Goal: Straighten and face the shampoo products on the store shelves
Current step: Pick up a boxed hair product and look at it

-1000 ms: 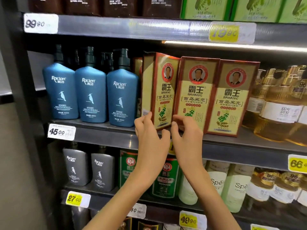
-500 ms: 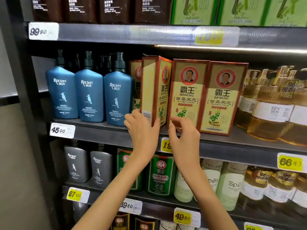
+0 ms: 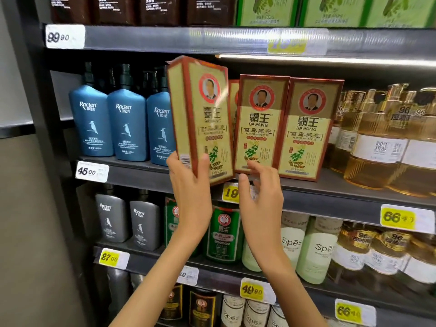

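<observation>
Since half a sec ago our left hand (image 3: 188, 185) has lifted the leftmost red-and-yellow cardboard shampoo box (image 3: 203, 119) off the grey metal shelf (image 3: 141, 172) and drawn it toward us. We grip it at the bottom end, thumb on the front face, fingers wrapped round the back. It hangs in the air w/ its top leaning left, in front of the nearest blue pump bottle (image 3: 160, 128).

Our right hand (image 3: 259, 192) is half open w/ fingers loosely spread, holding nothing. Its tips are at the foot of the second matching box (image 3: 259, 123), which stands on the shelf beside a third matching box (image 3: 309, 128). Contact is too blurred to call.

One more box (image 3: 233, 102) shows only as a strip behind the lifted one. Our hands cover part of the yellow price tag (image 3: 230, 192), and the held box's print is smeared.
</observation>
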The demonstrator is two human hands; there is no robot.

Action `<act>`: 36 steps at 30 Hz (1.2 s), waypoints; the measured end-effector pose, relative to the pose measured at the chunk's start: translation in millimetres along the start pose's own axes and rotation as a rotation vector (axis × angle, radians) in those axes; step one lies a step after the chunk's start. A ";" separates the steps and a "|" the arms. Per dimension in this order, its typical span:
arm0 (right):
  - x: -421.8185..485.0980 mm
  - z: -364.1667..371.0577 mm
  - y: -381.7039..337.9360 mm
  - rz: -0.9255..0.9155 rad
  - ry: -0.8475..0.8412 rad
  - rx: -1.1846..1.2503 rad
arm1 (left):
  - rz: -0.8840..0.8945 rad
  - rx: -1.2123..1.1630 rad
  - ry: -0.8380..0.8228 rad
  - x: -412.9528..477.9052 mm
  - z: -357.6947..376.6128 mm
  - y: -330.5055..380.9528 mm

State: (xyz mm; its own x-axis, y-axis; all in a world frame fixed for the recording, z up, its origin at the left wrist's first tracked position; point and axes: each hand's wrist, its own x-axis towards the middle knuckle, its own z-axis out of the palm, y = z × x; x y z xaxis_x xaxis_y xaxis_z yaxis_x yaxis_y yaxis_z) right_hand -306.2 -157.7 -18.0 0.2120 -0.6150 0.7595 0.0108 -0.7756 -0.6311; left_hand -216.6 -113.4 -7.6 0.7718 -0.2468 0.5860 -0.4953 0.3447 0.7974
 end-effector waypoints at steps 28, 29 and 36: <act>-161.3 -20.7 49.7 0.753 -0.559 0.640 | -0.517 0.231 -0.350 -204.8 -107.1 -49.9; -160.2 -19.3 48.7 0.759 -0.599 0.661 | -0.517 0.264 -0.358 -205.0 -104.9 -51.0; -160.1 -9.2 50.7 0.816 -0.735 0.696 | -0.758 -0.039 -0.315 -197.9 -120.0 -55.0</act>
State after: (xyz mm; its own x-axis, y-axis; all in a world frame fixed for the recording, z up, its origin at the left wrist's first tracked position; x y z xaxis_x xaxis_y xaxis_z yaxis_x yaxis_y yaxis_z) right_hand -348.6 -99.9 -170.1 0.8783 -0.4780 -0.0037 0.0807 0.1558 -0.9845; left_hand -294.3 25.2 -184.7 0.7405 -0.6657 -0.0918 0.1339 0.0123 0.9909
